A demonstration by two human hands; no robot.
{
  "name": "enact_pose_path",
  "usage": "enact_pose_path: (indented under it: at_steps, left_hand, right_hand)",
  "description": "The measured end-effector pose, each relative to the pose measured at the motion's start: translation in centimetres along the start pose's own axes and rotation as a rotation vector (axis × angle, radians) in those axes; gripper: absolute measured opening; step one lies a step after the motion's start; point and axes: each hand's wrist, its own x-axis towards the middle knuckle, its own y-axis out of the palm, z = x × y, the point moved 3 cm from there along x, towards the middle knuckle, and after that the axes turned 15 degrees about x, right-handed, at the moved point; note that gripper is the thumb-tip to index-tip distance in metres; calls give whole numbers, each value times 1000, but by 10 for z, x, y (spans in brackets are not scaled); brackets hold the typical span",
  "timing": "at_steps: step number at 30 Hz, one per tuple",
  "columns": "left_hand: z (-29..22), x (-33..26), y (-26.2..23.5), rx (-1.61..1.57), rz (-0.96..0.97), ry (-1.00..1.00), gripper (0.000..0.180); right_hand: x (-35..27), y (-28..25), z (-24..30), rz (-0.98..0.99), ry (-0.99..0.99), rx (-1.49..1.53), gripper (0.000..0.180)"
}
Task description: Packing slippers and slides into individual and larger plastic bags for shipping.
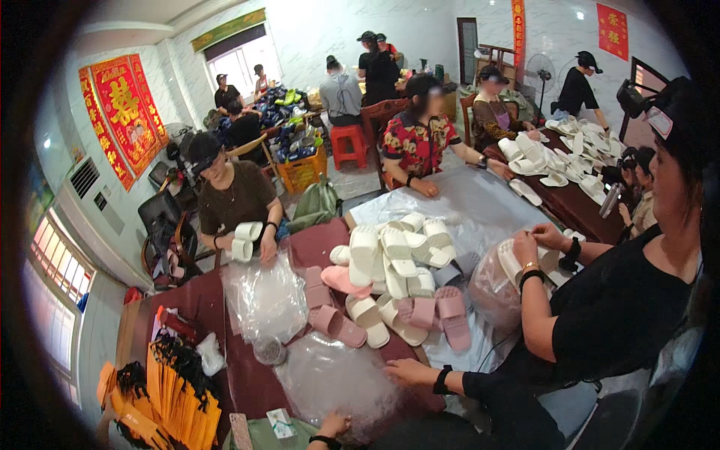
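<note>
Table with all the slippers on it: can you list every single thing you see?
White foam slippers: many, white, heaped mid-table
Pink foam slippers: several, pink, front of the heap
Clear plastic bags: several, see-through, near table edge
Orange and black flat bundle: one stack, lower left
Dark red table: one, under everything
Red plastic stool: one, behind
Co-workers: about a dozen, around the room
Left hand: one, touching a clear bag
Right hand: one, flat on that bag

White and pink slippers (390, 277); clear plastic bags (330, 379); dark red tablecloth (202, 300); orange-black tag bundle (169, 397).
</note>
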Motion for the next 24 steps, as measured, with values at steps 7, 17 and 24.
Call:
enact_pose_path:
  at_steps: [7, 17, 24]
  left_hand:
    - [-41, -34, -79, -671, 41, -103, 27]
    - [-42, -29, -57, -704, -28, 12, 31]
    - [-31, -38, -33, -516, -52, -130, 42]
  right_hand:
    - [-63, -58, -60, -858, 488, -189, 71]
    - [-110, -56, -97, -1139, 1044, 263, 94]
    - [-90, -63, -109, -1015, 1211, 182, 94]
